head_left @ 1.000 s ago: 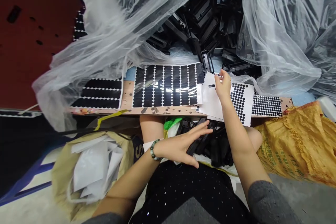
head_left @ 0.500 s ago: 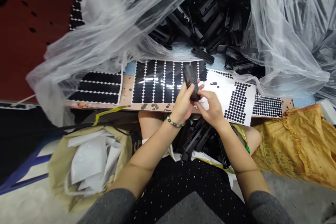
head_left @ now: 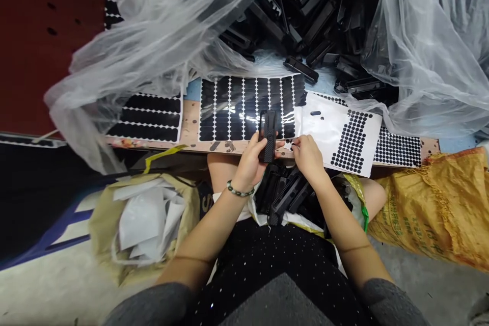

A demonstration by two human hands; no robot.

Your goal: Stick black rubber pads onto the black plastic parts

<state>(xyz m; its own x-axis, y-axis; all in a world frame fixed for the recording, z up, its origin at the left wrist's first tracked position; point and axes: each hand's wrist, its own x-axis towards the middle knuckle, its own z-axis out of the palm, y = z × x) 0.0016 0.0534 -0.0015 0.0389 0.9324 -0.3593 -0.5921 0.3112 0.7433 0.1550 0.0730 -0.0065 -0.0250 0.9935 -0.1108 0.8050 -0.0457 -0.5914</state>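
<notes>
My left hand (head_left: 252, 159) is closed round a long black plastic part (head_left: 269, 135) with a carbon-fibre-like weave, held upright over the front edge of the board. To its right, apart from the part, my right hand (head_left: 307, 158) has thumb and fingers pinched together. Something tiny and dark shows by those fingertips, too small to make out. Close by lies a white sheet with round black stickers (head_left: 349, 142), partly used up. Behind the left hand is a sheet of long black stickers (head_left: 237, 107). Several similar black parts (head_left: 286, 193) lie in a bag on my lap.
A heap of black parts (head_left: 317, 15) lies at the back between folds of clear plastic film (head_left: 164, 35). More sticker sheets (head_left: 148, 117) rest on the board at left. A beige bag of white paper (head_left: 147, 224) stands lower left, a yellow woven sack (head_left: 439, 204) at right.
My right hand has come away from the black part and moved slightly right, fingers now pinched. My left hand has lowered and turned the part more upright. The view has shifted slightly.
</notes>
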